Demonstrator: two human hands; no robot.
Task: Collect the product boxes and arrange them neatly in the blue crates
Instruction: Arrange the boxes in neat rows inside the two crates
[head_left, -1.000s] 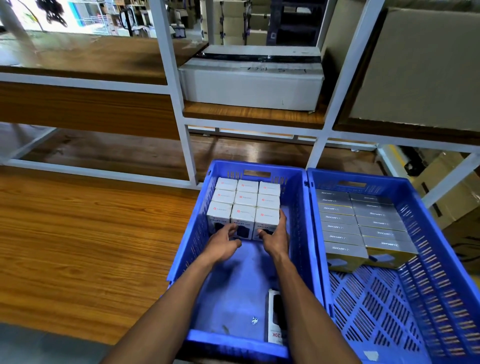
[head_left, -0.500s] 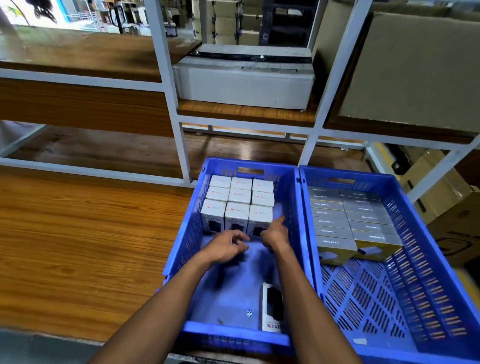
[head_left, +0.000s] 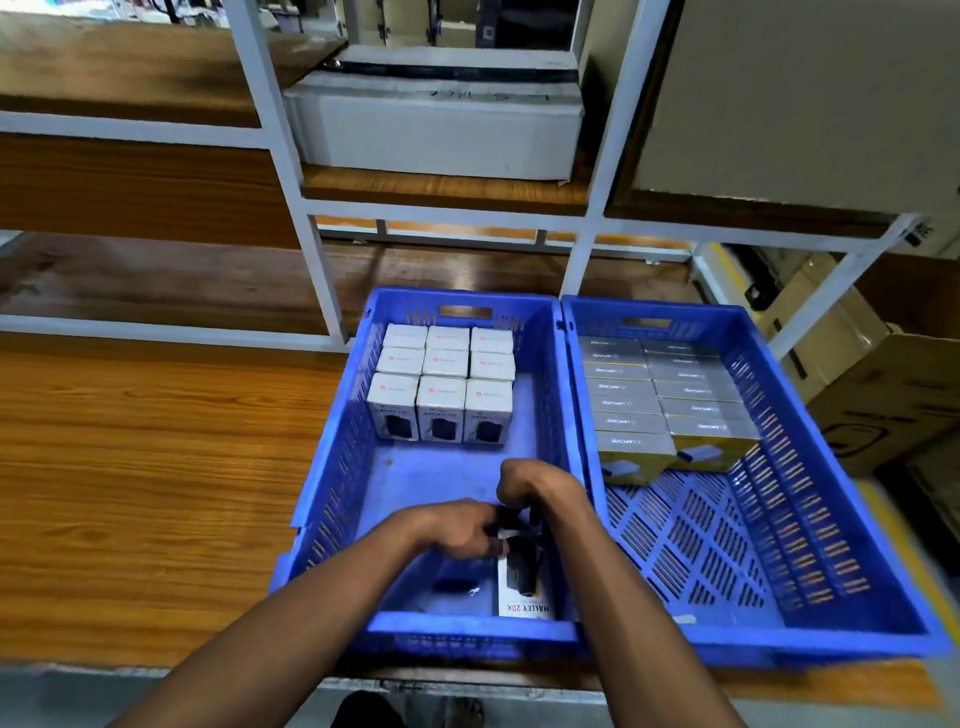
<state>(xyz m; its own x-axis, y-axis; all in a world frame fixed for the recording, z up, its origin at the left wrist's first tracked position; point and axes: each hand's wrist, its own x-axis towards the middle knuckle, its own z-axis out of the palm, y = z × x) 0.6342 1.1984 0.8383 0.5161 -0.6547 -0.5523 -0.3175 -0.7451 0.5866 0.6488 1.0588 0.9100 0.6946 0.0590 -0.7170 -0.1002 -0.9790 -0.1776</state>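
Observation:
Two blue crates stand side by side on the wooden table. The left crate (head_left: 332, 467) holds several white product boxes (head_left: 441, 384) packed upright at its far end. A single white box (head_left: 524, 587) lies flat near the front wall, printed with a black device. My left hand (head_left: 457, 530) and my right hand (head_left: 530, 488) both reach down onto the far end of this flat box, fingers curled round it. The right crate (head_left: 810, 478) holds several grey and yellow boxes (head_left: 670, 400) in two rows at the back.
A white metal shelf frame (head_left: 311, 249) rises just behind the crates, with a grey carton (head_left: 436, 130) on its shelf. Brown cardboard cartons (head_left: 872, 395) stand to the right of the crates. A small dark scrap (head_left: 452, 584) lies on the left crate's floor.
Both hands have drawn back from the packed white boxes toward me and have come down on the flat box at the crate's front. The camera has tilted down.

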